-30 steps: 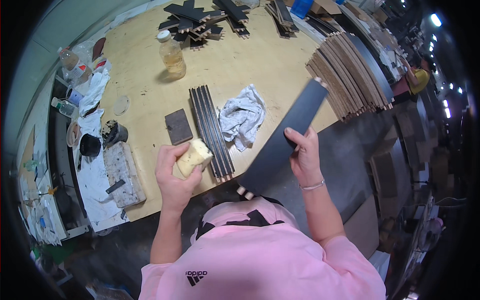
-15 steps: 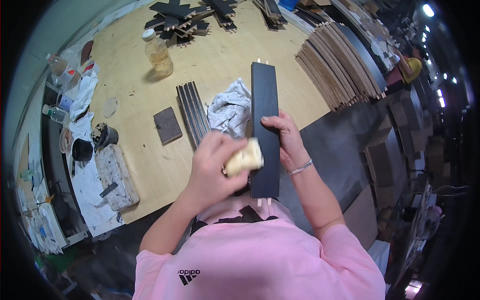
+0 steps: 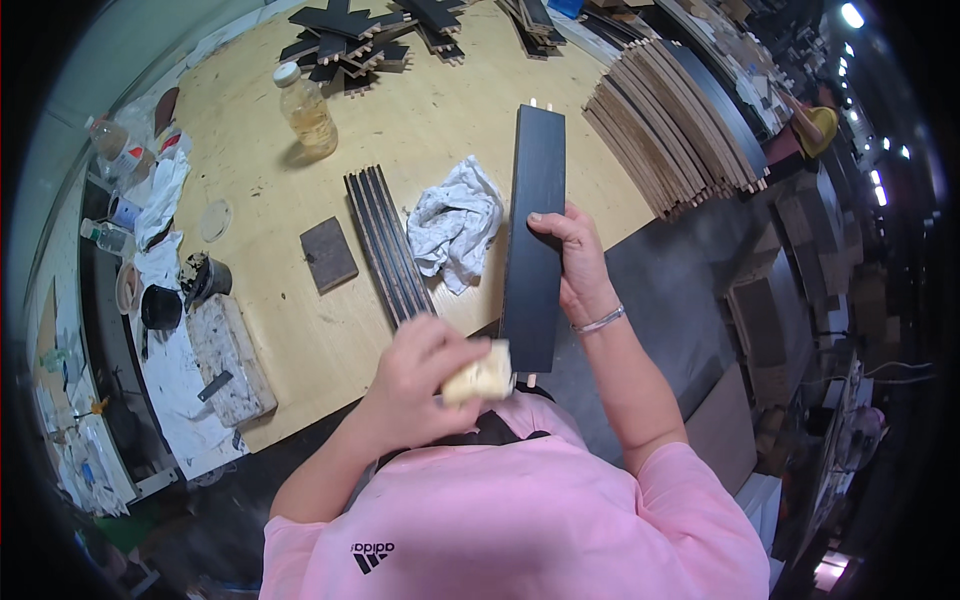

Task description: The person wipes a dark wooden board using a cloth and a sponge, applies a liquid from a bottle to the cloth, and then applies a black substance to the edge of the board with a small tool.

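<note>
My right hand (image 3: 582,262) grips a long black wooden board (image 3: 533,270) along its right edge, thumb lying on its face. Pale dowels stick out of both ends of the board, which stands nearly lengthwise in front of me. My left hand (image 3: 412,375) is closed round a cream-coloured sponge (image 3: 482,374), slightly blurred, by the board's near left corner. Whether the sponge touches the board I cannot tell. Left of the board lie a crumpled white cloth (image 3: 455,222) and a row of narrow dark boards (image 3: 385,240) set on edge.
A dark square block (image 3: 328,254) and a lidded jar of amber liquid (image 3: 306,115) stand on the wooden table (image 3: 420,115). Black boards (image 3: 345,40) pile up at the back; a long board stack (image 3: 675,130) lines the right. Black tubs (image 3: 207,277) sit left. A person (image 3: 815,130) is far right.
My left hand and the sponge have moved down toward me, to the board's near end. The board has shifted slightly away and to the right with my right hand.
</note>
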